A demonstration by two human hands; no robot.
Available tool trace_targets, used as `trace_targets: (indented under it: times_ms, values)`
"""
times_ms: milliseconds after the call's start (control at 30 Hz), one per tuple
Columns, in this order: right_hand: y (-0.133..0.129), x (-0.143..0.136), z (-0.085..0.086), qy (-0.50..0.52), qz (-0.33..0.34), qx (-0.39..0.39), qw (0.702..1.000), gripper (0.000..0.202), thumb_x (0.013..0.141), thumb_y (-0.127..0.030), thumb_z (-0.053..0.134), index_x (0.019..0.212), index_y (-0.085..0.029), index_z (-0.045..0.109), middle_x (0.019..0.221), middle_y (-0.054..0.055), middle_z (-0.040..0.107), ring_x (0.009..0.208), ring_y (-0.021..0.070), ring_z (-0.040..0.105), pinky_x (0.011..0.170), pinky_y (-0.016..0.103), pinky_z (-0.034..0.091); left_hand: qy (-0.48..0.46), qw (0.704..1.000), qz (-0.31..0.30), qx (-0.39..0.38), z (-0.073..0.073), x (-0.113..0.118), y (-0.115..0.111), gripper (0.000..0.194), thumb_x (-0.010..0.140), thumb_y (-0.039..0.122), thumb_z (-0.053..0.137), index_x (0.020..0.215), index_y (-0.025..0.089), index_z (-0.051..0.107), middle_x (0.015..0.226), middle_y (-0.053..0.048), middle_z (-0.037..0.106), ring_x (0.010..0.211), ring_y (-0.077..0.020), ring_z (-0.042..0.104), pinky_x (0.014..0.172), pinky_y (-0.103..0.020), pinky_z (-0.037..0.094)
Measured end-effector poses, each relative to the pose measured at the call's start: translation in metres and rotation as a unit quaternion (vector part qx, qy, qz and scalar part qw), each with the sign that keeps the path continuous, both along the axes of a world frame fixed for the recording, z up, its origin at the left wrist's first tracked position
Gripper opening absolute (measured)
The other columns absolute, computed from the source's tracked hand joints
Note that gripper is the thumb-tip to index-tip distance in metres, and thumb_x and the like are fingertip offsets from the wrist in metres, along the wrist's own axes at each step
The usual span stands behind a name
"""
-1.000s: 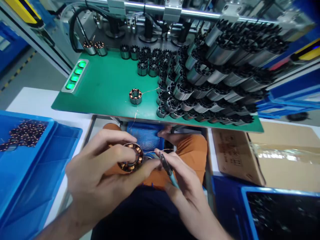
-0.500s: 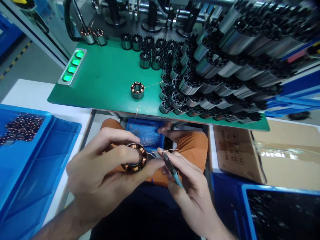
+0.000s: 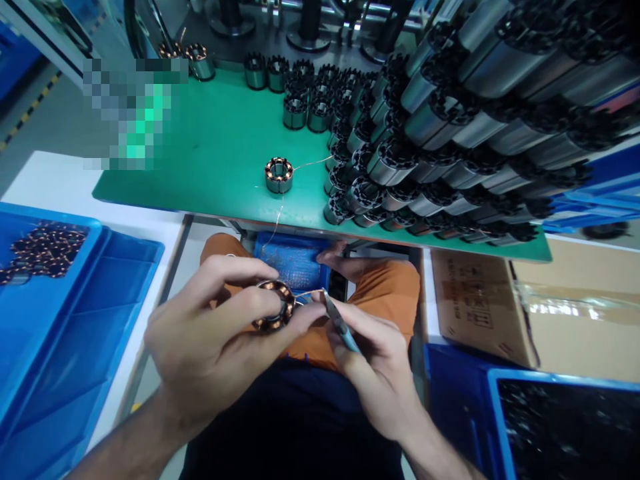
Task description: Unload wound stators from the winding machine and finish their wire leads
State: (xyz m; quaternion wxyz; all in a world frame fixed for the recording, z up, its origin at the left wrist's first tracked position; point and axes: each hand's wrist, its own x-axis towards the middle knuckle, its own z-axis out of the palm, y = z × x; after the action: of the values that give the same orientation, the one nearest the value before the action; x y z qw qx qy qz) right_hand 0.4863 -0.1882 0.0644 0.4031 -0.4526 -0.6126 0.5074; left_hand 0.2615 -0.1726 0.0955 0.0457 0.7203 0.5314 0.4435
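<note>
My left hand [image 3: 215,333] is closed around a copper-wound motor stator [image 3: 275,305], fingers over its ring and thumb stretched toward the right hand. Copper wire [image 3: 307,293] runs from the stator's right side to the tip of the wire cutters [image 3: 341,324]. These have dark jaws and light blue handles, and my right hand [image 3: 377,360] grips them with the jaws pointing up and left. Another wound stator [image 3: 279,175] stands on the green board [image 3: 215,160] ahead, with loose wire ends trailing from it.
Stacked unwound stators [image 3: 430,160] crowd the board's right side. Two wound ones [image 3: 200,63] stand at the back left, before the machine. A blue tray [image 3: 95,250] at left holds wound stators. At right are a cardboard box [image 3: 480,300] and a blue bin [image 3: 495,413] with dark parts.
The wire that stretched rightward past the cutters' jaws now ends at their tip. The cutters and both hands have shifted only slightly. The view has moved a little.
</note>
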Motion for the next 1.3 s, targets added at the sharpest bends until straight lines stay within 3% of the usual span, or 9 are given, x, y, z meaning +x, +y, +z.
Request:
trace_targets:
  times_ms: [133, 267, 400, 533, 700, 833, 1133, 1300]
  values:
    - [0.009, -0.001, -0.012, -0.008, -0.012, -0.044, 0.999, 0.061, 0.089, -0.009, 0.064, 0.141, -0.030, 0.087, 0.098, -0.001, 0.087, 0.077, 0.0159, 0.076, 0.073, 0.026, 0.063, 0.000, 1.000, 0.011, -0.014, -0.010, -0.004, 0.001, 0.031, 0.090, 0.034, 0.105, 0.089, 0.026, 0.076, 0.106, -0.001, 0.081, 0.087, -0.0140, 0.076, 0.070, -0.029, 0.057]
    - [0.016, 0.000, -0.016, -0.078, -0.013, -0.005, 0.997, 0.064, 0.090, -0.009, 0.065, 0.148, -0.029, 0.083, 0.117, 0.005, 0.085, 0.106, 0.0220, 0.079, 0.098, 0.036, 0.066, -0.139, 0.982, 0.000, -0.130, -0.012, -0.007, 0.000, 0.025, 0.088, 0.024, 0.099, 0.090, 0.025, 0.074, 0.111, -0.002, 0.079, 0.103, -0.0175, 0.077, 0.082, -0.026, 0.062]
    - [0.017, 0.001, -0.013, -0.135, 0.002, 0.076, 0.988, 0.071, 0.089, -0.008, 0.071, 0.157, -0.027, 0.076, 0.096, 0.001, 0.066, 0.085, 0.0171, 0.066, 0.079, 0.031, 0.063, -0.380, 0.882, -0.027, -0.276, -0.016, -0.004, 0.003, 0.016, 0.091, 0.023, 0.096, 0.092, 0.026, 0.081, 0.116, -0.002, 0.084, 0.100, -0.0184, 0.082, 0.080, -0.024, 0.068]
    - [0.014, -0.001, -0.009, -0.139, -0.005, 0.152, 0.979, 0.077, 0.089, -0.006, 0.078, 0.160, -0.033, 0.072, 0.101, 0.001, 0.064, 0.090, 0.0167, 0.066, 0.081, 0.032, 0.063, -0.517, 0.791, -0.028, -0.327, -0.020, 0.000, 0.008, 0.020, 0.084, 0.028, 0.105, 0.084, 0.024, 0.086, 0.105, -0.004, 0.086, 0.094, -0.0203, 0.083, 0.084, -0.027, 0.072]
    - [0.013, -0.003, -0.007, -0.151, -0.021, 0.192, 0.969, 0.083, 0.089, -0.003, 0.080, 0.163, -0.040, 0.069, 0.106, 0.002, 0.065, 0.094, 0.0178, 0.069, 0.078, 0.032, 0.062, -0.545, 0.748, -0.086, -0.368, -0.017, 0.005, 0.012, 0.011, 0.089, 0.020, 0.099, 0.093, 0.026, 0.091, 0.101, -0.002, 0.087, 0.089, -0.0190, 0.083, 0.081, -0.026, 0.074]
    - [0.014, -0.004, -0.008, -0.144, -0.025, 0.185, 0.972, 0.083, 0.092, -0.005, 0.081, 0.165, -0.043, 0.068, 0.106, 0.001, 0.065, 0.092, 0.0171, 0.069, 0.077, 0.032, 0.062, -0.582, 0.709, -0.079, -0.390, -0.012, 0.011, 0.011, 0.011, 0.091, 0.019, 0.096, 0.094, 0.027, 0.091, 0.091, 0.000, 0.086, 0.079, -0.0167, 0.081, 0.078, -0.024, 0.073]
    - [0.015, -0.004, -0.013, -0.110, -0.012, 0.157, 0.981, 0.083, 0.097, -0.007, 0.082, 0.166, -0.050, 0.065, 0.101, -0.002, 0.062, 0.085, 0.0134, 0.064, 0.071, 0.026, 0.060, -0.594, 0.699, -0.077, -0.392, -0.009, 0.016, 0.010, 0.011, 0.088, 0.016, 0.094, 0.089, 0.025, 0.087, 0.087, 0.000, 0.085, 0.075, -0.0154, 0.080, 0.072, -0.021, 0.071]
    - [0.013, -0.003, -0.016, -0.096, 0.000, 0.145, 0.985, 0.085, 0.097, -0.008, 0.084, 0.167, -0.051, 0.063, 0.100, -0.002, 0.059, 0.084, 0.0129, 0.062, 0.071, 0.025, 0.059, -0.606, 0.675, -0.081, -0.413, -0.008, 0.014, 0.008, 0.013, 0.091, 0.013, 0.092, 0.094, 0.026, 0.090, 0.090, 0.000, 0.087, 0.077, -0.0159, 0.082, 0.076, -0.021, 0.073]
